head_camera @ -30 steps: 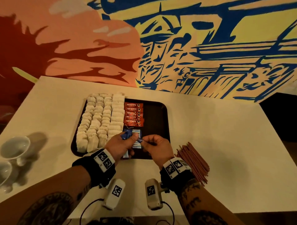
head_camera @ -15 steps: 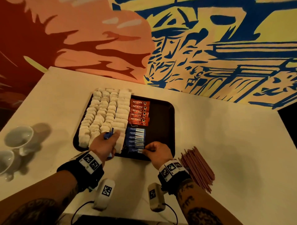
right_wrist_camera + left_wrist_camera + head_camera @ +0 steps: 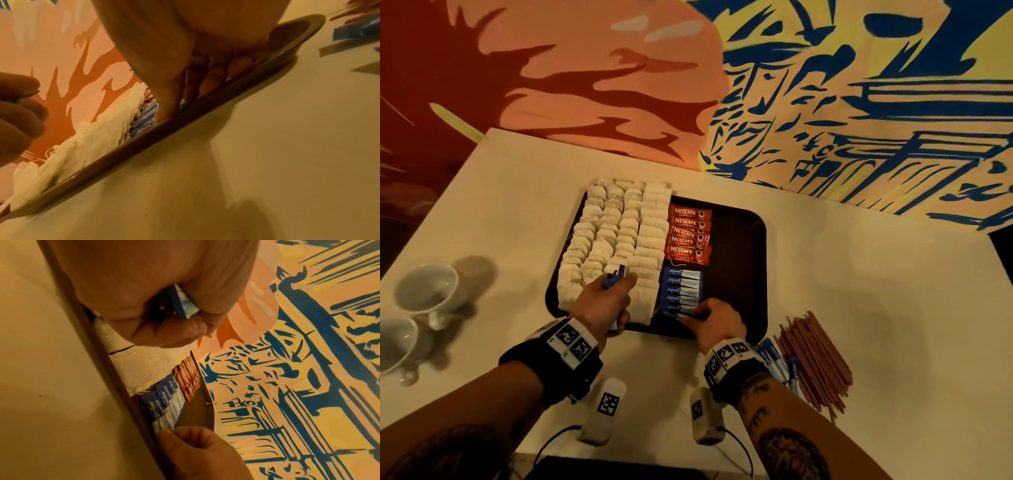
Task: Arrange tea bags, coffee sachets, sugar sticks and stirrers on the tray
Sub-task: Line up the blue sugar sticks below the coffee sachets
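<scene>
Painted orange, yellow and blue mural backs the white table (image 3: 859,308), which carries a dark tray (image 3: 739,240). Left hand (image 3: 602,301) hovers above the tray's near-left part; its grip is closed on a bundle of blue sugar sticks (image 3: 180,305). Beneath that grip lie rows of white tea bags (image 3: 616,236). Right hand (image 3: 717,323) pinches the nearest blue stick of the sugar stick row (image 3: 681,291) at the tray's near edge. Beyond this grip, 5 red coffee sachets (image 3: 690,234) lie stacked in a column. Right of this grip, off the tray, lie loose blue sticks (image 3: 774,359) and a pile of brown stirrers (image 3: 815,356). Left of both grips stand 2 white cups (image 3: 424,291).
</scene>
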Motion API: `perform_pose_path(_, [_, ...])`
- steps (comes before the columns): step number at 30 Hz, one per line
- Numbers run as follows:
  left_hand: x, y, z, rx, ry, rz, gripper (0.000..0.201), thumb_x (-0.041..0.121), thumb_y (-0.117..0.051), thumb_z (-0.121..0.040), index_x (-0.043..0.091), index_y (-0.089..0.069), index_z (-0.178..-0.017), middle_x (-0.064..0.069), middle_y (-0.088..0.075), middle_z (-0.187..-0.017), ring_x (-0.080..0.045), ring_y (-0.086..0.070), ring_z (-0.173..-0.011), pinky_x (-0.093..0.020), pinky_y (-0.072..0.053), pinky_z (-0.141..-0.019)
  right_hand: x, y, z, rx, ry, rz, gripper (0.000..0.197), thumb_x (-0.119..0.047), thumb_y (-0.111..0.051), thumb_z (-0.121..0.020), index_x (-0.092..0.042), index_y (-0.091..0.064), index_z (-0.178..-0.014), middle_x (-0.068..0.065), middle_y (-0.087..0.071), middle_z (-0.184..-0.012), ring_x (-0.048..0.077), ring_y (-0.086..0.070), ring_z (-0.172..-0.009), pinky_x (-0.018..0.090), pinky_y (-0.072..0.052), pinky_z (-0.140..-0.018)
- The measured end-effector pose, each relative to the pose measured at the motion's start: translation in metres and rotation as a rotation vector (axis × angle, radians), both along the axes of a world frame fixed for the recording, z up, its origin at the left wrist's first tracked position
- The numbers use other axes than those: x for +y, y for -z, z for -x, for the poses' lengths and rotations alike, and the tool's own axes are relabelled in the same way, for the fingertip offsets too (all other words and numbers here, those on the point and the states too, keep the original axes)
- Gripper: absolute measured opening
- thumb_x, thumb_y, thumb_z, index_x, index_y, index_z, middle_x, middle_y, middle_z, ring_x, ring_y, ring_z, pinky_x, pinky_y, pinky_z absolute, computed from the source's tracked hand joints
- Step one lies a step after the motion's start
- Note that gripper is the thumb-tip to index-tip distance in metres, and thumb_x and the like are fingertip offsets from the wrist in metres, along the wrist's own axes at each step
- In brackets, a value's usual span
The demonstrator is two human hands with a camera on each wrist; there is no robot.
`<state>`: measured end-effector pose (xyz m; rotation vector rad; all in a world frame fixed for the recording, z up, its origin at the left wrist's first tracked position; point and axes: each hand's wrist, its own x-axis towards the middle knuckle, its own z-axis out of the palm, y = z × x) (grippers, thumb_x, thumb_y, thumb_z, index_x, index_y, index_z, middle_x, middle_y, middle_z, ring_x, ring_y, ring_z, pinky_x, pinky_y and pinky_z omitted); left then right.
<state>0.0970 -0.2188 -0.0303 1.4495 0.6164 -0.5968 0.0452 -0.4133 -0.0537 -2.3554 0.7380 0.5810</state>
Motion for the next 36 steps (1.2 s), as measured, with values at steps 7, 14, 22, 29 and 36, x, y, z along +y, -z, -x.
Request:
perform_pose_path(7, [-0.007,-0.001,0.003,-0.004,0.076,-0.001,0.027,0.033,-0.063,-0.094,0.021,-0.046,-0.077,0.003,-0.039,-0.052,-0.015,-0.035,-0.045,-0.021,-0.026,-0.042,-0.001,0.005,-0.006,-0.049,-0.014,0.069,0.026,-0.045,-0.077,-0.079,-0.034,-0.062,-0.097,-0.008,-0.056,-0.109,0.017,-0.057,-0.104,0.046,-0.044,-0.100])
perform_pose_path(14, [-0.014,-0.004,-0.001,-0.016,0.082,0.048,0.035,0.047,-0.060,-0.093,0.021,-0.047,-0.074,0.001,-0.043,-0.055,-0.016,-0.040,-0.043,-0.019,-0.029,-0.043,-0.002,0.001,-0.010,-0.052,-0.126,0.132,0.023,-0.044,-0.072,-0.085,-0.030,-0.064,-0.101,-0.006,-0.057,-0.110,0.017,-0.056,-0.107,0.042,-0.042,-0.099])
perform_pose_path(22, [-0.031,0.002,-0.006,-0.129,0.018,0.042,0.056,0.067,-0.042,-0.093,0.023,-0.053,-0.061,0.000,-0.054,-0.055,-0.023,-0.052,-0.053,-0.033,-0.042,-0.056,0.024,-0.037,0.003,-0.193,-0.099,-0.428,0.024,-0.040,-0.075,-0.085,-0.028,-0.068,-0.105,-0.013,-0.069,-0.100,-0.001,-0.063,-0.088,0.016,-0.051,-0.077])
perform_pose_path(29, [-0.053,0.007,-0.003,-0.133,0.029,-0.029,0.075,0.078,-0.041,-0.084,0.010,-0.066,-0.105,-0.010,-0.070,-0.091,-0.030,-0.066,-0.079,-0.042,-0.056,-0.075,0.029,-0.030,0.009,-0.361,-0.072,-0.457,0.011,-0.026,-0.070,-0.089,-0.035,-0.066,-0.095,-0.013,-0.068,-0.082,0.005,-0.066,-0.077,0.023,-0.054,-0.074])
perform_pose_path(36, [-0.060,-0.008,0.012,-0.120,0.106,0.105,0.032,0.043,-0.056,-0.097,0.014,-0.067,-0.096,-0.007,-0.066,-0.068,-0.021,-0.058,-0.058,-0.031,-0.049,-0.055,-0.001,-0.036,0.020,-0.378,0.170,-0.642,0.015,-0.017,-0.064,-0.095,-0.031,-0.071,-0.095,0.003,-0.076,-0.092,0.014,-0.071,-0.078,0.041,-0.060,-0.082])
